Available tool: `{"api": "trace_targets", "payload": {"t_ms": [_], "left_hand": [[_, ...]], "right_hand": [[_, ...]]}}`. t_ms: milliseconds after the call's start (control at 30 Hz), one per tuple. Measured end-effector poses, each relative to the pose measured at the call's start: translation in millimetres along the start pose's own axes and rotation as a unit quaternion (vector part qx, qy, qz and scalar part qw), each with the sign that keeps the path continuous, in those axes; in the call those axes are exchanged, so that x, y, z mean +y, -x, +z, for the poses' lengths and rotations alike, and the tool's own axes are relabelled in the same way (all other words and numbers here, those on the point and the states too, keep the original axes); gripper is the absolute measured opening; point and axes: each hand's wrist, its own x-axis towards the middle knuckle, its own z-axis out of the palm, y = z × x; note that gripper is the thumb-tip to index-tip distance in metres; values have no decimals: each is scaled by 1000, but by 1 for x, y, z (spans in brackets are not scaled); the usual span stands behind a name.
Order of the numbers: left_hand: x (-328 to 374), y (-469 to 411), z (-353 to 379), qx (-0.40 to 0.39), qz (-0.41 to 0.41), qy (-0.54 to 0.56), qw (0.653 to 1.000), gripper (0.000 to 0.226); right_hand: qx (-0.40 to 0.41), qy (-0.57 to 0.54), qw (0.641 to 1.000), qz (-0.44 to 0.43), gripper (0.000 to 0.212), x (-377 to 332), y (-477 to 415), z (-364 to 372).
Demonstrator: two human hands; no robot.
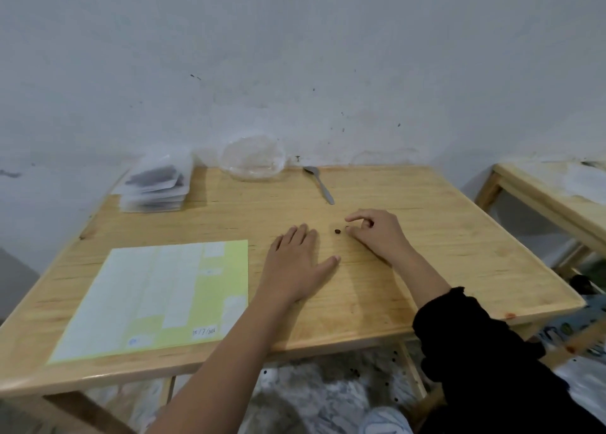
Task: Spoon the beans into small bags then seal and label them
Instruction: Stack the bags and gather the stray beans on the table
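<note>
One dark bean [336,231] lies loose on the wooden table [426,243]. My right hand [377,233] rests just right of it, thumb and forefinger curled a little apart, fingertips close to the bean; a tiny dark speck shows at the fingertips. Flat on the table left of the bean lies my left hand [296,263], palm down and fingers spread. A metal spoon [319,184] lies further back. At the back left stands a stack of small clear bags [154,186] with dark beans inside. A yellow label sheet [154,299] lies at the front left.
A clear, empty-looking plastic bowl [252,158] stands against the wall at the back middle. A second wooden table [554,197] stands to the right. Several dark beans are scattered on the floor [360,374] under the table's front edge.
</note>
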Motion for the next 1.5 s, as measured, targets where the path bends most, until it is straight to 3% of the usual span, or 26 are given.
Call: {"api": "trace_targets", "payload": {"t_ms": [367, 467, 500, 567, 600, 633, 700, 767, 833, 933, 1167, 1367, 1433, 1500], "left_hand": [[-1, -1, 1, 6, -2, 7, 1000, 74], [-2, -1, 2, 7, 1, 11, 1000, 75], [-2, -1, 2, 5, 2, 10, 1000, 75], [-2, -1, 2, 2, 2, 9, 1000, 75], [-2, -1, 2, 1, 2, 9, 1000, 75], [-2, -1, 2, 1, 1, 10, 1000, 75], [-2, -1, 2, 0, 2, 10, 1000, 75], [-2, -1, 2, -1, 2, 10, 1000, 75], [-2, -1, 1, 2, 2, 11, 1000, 75], [-2, -1, 1, 2, 1, 14, 1000, 74], [-2, -1, 1, 1, 0, 17, 1000, 74], [-1, 0, -1, -2, -7, 20, 1000, 74], [1, 0, -1, 2, -7, 19, 1000, 73], [2, 1, -2, 5, -6, 25, 1000, 73]], "right_hand": [[17, 75, 997, -7, 18, -1, -4, 6], [32, -78, 993, 87, 19, -5, -6, 2], [41, -177, 975, 130, 20, -6, -7, 0], [56, -375, 904, 198, 19, -10, -4, -6], [59, -427, 877, 214, 18, -11, -2, -9], [53, -436, 871, 219, 17, -12, 0, -10], [24, -337, 920, 199, 16, -12, 3, -10], [1, -164, 976, 141, 14, -12, 6, -7], [-2, -70, 996, 61, 11, -10, 7, -1], [-6, -33, 999, -2, 9, -10, 8, 8], [1, -15, 1000, 2, 13, -4, 2, 20], [22, 138, 989, -40, 19, -6, 4, 25], [44, 107, 993, -15, 21, -7, 4, 25], [71, 8, 997, 32, 22, -11, 4, 21]]}}
